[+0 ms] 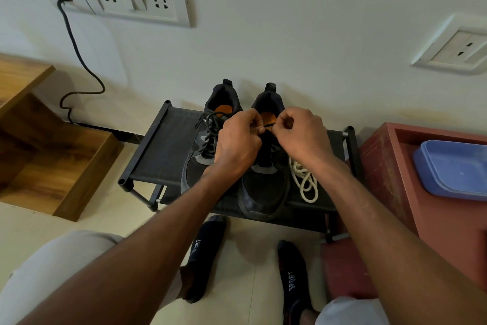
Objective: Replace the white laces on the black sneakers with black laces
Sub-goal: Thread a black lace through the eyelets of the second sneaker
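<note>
Both hands, left hand (238, 140) and right hand (303, 135), pinch the black lace (266, 140) with curled fingers above the right sneaker (263, 187), white laces (304, 179) lying just beside it.

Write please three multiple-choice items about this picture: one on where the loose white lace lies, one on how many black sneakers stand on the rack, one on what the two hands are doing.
1. Where does the coiled white lace lie?
A. on the black fabric shoe rack, right of the right-side black sneaker
B. inside the blue plastic tub
C. on the tiled floor

2. How many black sneakers stand on the rack?
A. one
B. two
C. three

3. What are the hands doing?
A. both rest open on the rack
B. one holds the white lace
C. the left hand and right hand pinch a black lace over the right-side sneaker

Key: 1 A, the coil lies on the rack beside that shoe. 2 B, the left-side black sneaker stands next to the other. 3 C, curled fingers of both meet at the dark lace.
</note>
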Available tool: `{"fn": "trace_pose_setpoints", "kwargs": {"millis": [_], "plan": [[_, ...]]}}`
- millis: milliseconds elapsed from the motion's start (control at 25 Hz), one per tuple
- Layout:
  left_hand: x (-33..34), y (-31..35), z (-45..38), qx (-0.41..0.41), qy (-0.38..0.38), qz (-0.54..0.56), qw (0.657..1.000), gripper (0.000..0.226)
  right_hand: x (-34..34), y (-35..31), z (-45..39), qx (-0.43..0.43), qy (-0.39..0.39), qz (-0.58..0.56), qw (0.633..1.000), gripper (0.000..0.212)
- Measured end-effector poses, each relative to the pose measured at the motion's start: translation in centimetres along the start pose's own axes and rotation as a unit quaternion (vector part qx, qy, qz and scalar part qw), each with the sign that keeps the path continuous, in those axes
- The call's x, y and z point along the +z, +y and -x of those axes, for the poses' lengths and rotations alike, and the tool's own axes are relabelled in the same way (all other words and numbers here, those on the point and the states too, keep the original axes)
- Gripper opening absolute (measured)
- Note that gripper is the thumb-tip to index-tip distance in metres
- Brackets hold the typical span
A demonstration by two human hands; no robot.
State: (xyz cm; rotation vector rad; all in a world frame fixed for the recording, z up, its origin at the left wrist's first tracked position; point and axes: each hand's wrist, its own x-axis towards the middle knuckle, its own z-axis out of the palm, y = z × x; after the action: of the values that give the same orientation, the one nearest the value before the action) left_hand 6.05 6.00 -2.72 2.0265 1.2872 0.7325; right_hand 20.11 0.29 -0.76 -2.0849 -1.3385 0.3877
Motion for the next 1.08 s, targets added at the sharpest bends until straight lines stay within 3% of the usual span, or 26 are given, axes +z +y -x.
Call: {"fn": "trace_pose_setpoints", "kwargs": {"millis": [320,640,880,960,1080], "plan": [[0.2,-0.8,-0.1,-0.020,-0.007,0.019,1.000,0.013,-0.6,1.0,-0.6,0.028,-0.046,-0.019,0.998,0.015],[0.0,0.3,0.2,-0.035,0.006,0.031,0.999,0.019,-0.1,0.7,-0.4,0.021,-0.036,0.055,0.998,0.002],[-0.5,0.2,0.0,-0.062,-0.009,0.080,0.995,0.015,-0.1,0.6,-0.5,0.029,-0.048,0.019,0.998,0.006],[-0.7,0.2,-0.4,-0.037,-0.003,0.043,0.998,0.011,-0.6,1.1,-0.8,0.050,-0.045,-0.018,0.998,0.015],[-1.3,0.6,-0.6,-0.005,0.013,-0.065,0.998,0.025,-1.1,1.7,-1.0,0.039,-0.030,0.055,0.997,0.023]]}}
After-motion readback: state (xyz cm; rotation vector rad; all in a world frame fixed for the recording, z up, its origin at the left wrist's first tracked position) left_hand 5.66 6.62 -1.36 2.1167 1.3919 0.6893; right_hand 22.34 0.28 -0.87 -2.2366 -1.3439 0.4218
